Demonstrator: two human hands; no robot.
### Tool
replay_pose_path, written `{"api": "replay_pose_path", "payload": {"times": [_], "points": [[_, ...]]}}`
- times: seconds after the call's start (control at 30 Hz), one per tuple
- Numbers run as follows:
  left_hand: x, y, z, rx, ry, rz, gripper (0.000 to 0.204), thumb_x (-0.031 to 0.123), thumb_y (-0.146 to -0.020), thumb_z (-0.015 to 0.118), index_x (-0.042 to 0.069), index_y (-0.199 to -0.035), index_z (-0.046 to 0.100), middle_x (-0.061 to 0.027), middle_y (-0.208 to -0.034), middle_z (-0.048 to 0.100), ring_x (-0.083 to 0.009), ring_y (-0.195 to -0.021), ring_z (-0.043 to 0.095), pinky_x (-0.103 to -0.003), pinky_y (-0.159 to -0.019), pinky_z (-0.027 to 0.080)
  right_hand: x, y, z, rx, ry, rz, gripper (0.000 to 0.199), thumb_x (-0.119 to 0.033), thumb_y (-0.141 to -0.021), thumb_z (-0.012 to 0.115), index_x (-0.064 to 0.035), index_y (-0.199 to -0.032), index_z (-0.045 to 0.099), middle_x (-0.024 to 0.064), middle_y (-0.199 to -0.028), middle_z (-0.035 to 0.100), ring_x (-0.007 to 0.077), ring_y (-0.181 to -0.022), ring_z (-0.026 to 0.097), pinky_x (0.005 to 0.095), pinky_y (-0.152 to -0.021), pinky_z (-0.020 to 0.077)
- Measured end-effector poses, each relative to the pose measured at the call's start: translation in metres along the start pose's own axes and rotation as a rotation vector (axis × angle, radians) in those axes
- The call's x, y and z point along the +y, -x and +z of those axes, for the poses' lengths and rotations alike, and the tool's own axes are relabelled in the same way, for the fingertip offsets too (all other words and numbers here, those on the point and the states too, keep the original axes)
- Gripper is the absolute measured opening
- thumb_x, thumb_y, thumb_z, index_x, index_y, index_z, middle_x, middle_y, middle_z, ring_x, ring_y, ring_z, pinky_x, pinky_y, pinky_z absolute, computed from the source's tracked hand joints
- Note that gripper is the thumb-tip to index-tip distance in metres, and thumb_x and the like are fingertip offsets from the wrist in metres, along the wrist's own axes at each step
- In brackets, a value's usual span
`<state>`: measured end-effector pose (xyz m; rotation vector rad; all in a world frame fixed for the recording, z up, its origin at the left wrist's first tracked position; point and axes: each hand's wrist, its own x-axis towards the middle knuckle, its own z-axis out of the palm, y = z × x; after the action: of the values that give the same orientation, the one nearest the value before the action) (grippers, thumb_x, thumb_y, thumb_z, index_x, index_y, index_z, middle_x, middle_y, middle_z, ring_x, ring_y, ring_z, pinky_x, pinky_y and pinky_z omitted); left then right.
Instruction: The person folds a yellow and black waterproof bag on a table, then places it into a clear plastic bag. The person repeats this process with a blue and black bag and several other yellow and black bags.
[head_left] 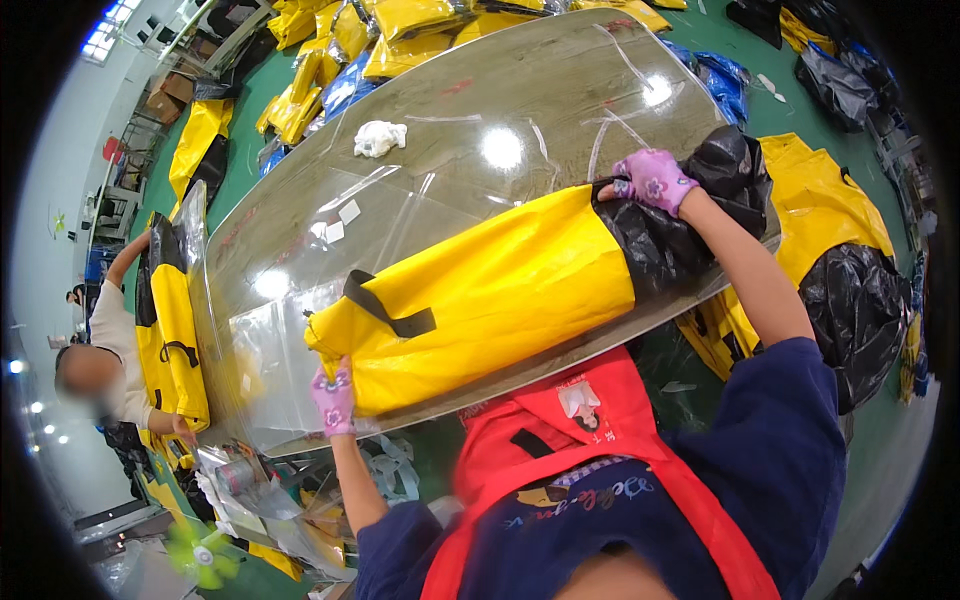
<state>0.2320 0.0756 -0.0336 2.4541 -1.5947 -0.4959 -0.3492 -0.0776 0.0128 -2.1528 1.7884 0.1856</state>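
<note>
A long yellow bag (500, 290) of coated fabric lies across the table in front of me, with a dark strap (390, 305) near its left end. At its right end, crumpled black material (645, 240) joins the yellow part. My left hand (334, 400), in a pink flowered glove, grips the bag's near left corner; some of its fingers are hidden. In a matching glove, my right hand (654, 182) is closed on the bag's far edge, where yellow meets black.
The table (450, 150) has a clear, shiny cover; a crumpled white cloth (380, 139) and small white labels (349, 211) lie on it. Yellow packages (410, 50) are heaped beyond. More yellow and black bags (830, 220) hang at right. At left, another person (120, 330) handles a similar bag.
</note>
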Motion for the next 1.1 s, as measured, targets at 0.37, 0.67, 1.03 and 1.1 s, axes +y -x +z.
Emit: {"api": "replay_pose_path", "payload": {"times": [0.37,0.67,1.03,1.1], "points": [[0.262,0.028,0.077,-0.010,-0.322,1.001,0.074,0.062,-0.081,0.051,0.022,-0.143,0.040,-0.0147,-0.153,0.025,-0.0368,-0.142,0.019,-0.059,-0.112,0.002,-0.008,0.044,-0.024,0.304,0.548,0.015,0.067,-0.073,-0.074,0.053,-0.0102,-0.095,0.067,0.0114,-0.093,0.067,0.0274,-0.096,0.065,0.0397,-0.090,0.0434],[0.276,0.034,0.074,-0.008,-0.351,1.019,0.067,0.054,-0.083,0.054,0.016,-0.138,0.047,-0.0156,-0.148,0.034,-0.0395,-0.139,0.024,-0.058,-0.113,0.006,0.110,0.081,0.017,0.192,0.109,0.262,0.061,-0.063,-0.091,0.036,-0.0116,-0.098,0.066,0.0158,-0.086,0.069,0.0339,-0.085,0.066,0.0420,-0.084,0.0461],[0.417,0.082,0.137,0.043,0.085,1.170,0.073,0.058,-0.082,0.055,0.019,-0.142,0.040,-0.0190,-0.147,0.035,-0.0379,-0.140,0.025,-0.061,-0.112,-0.001,0.140,0.148,0.115,1.271,-0.864,0.442,0.049,-0.010,-0.081,0.061,-0.0177,-0.129,0.056,0.0187,-0.126,0.056,0.0298,-0.116,0.054,0.0371,-0.102,0.0379],[0.415,0.082,0.139,0.054,0.075,1.172,0.073,0.058,-0.082,0.054,0.019,-0.143,0.040,-0.0195,-0.147,0.034,-0.0383,-0.140,0.025,-0.062,-0.112,-0.001,0.120,0.165,0.106,0.951,-0.817,0.400,0.062,0.010,-0.078,0.058,-0.0186,-0.133,0.055,0.0185,-0.128,0.056,0.0288,-0.116,0.055,0.0333,-0.104,0.0384]]}}
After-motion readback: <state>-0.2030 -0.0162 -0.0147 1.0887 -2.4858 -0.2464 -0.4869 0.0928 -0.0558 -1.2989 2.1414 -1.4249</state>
